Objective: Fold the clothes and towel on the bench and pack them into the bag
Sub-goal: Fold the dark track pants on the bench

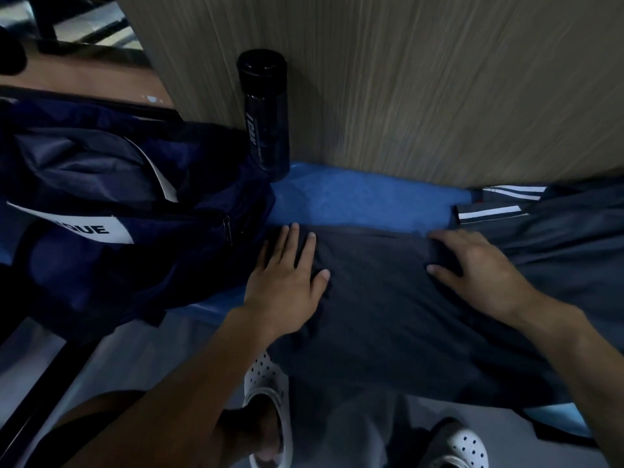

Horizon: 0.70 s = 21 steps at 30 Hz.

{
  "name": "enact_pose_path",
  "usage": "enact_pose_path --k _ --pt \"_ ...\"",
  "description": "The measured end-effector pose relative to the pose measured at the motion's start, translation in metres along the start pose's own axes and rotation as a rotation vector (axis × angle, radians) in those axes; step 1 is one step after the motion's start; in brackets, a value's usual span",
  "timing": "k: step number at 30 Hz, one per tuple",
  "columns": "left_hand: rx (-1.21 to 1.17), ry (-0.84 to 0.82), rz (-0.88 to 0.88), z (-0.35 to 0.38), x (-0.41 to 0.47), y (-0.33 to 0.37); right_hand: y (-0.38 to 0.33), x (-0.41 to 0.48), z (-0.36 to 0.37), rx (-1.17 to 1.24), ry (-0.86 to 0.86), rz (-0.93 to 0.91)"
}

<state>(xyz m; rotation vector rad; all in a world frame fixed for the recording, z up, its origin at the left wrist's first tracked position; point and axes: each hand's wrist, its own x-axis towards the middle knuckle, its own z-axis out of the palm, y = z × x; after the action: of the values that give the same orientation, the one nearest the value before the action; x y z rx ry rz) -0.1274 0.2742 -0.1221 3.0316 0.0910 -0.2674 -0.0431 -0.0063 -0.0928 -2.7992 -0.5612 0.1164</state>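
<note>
Edges: navy fabric bag (118, 214) just L of smooth dark grey garment (388, 298).
Hands: L hand (287, 271), R hand (479, 265) apart, flat on it.

Blue bench (354, 204), navy bag (101, 197) at left, black bottle (266, 116) upright behind it, grey garment (378, 298) centre, striped garment (557, 238) right

Dim all over, bluish tint. Brightest on pale streaky wooden wall (439, 79), smeared by motion blur. Small shiny spots on cap of tall black plastic bottle (263, 113). Very dark in folds of navy blue fabric bag (101, 197), lower left almost black. Soft shadow beside left hand (283, 275) on dark grey cloth (388, 298). Bent and stretched at edges, wide-lens look. Fuzzy at white holey shoes (266, 386).
</note>
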Motion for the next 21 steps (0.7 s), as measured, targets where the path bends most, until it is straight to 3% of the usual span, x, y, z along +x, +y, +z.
enact_pose_path --k 10,16,21 --pt "-0.004 0.016 0.182 -0.002 0.012 0.010 0.028 -0.022 -0.010 -0.094 -0.020 0.170" --pt "-0.261 0.271 0.096 -0.012 0.016 0.007 0.012 -0.012 -0.005 -0.104 0.183 0.032" --pt "-0.326 0.319 0.077 -0.013 0.029 0.006 0.001 -0.003 0.001 -0.103 0.285 -0.027"
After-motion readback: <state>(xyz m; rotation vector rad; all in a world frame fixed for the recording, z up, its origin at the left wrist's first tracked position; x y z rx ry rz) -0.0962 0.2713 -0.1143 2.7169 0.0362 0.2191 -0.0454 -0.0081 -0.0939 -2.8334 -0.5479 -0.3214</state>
